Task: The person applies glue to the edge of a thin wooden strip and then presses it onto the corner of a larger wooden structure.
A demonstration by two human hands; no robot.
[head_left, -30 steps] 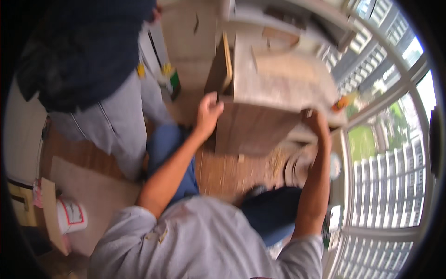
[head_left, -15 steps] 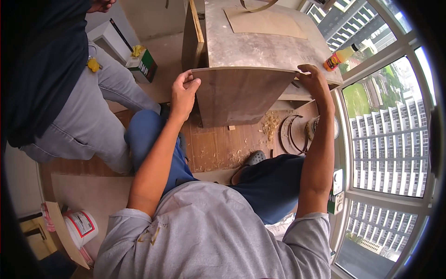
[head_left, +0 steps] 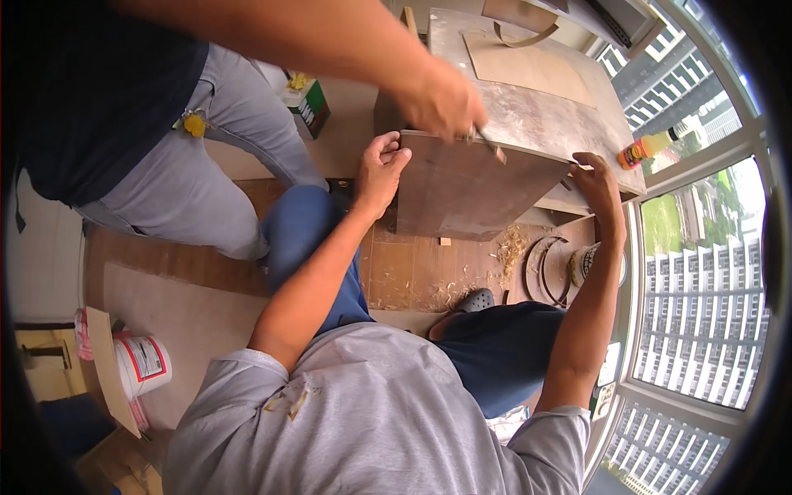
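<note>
A brown wooden panel (head_left: 470, 191) stands on edge in front of me, against a worn grey-brown workbench (head_left: 528, 107). My left hand (head_left: 381, 175) is closed on its upper left corner, thumb on the near side. At the upper right corner my right hand (head_left: 600, 188) pinches the panel's edge. Another person's hand (head_left: 445, 97), smeared by motion, is at the top edge between my hands. It holds a small tool (head_left: 493, 147) whose kind I cannot make out.
A bottle of orange-yellow liquid (head_left: 648, 148) lies near the windows at right. Wood shavings (head_left: 513, 247) and curled brown strips (head_left: 546, 268) litter the floor. The other person's legs (head_left: 177, 181) stand close at left. A white bucket (head_left: 142, 363) sits at lower left.
The other person's arm has reached in from the upper left, bringing a small tool to the panel's top edge. My hands keep their hold on the corners. The whole view has shifted.
</note>
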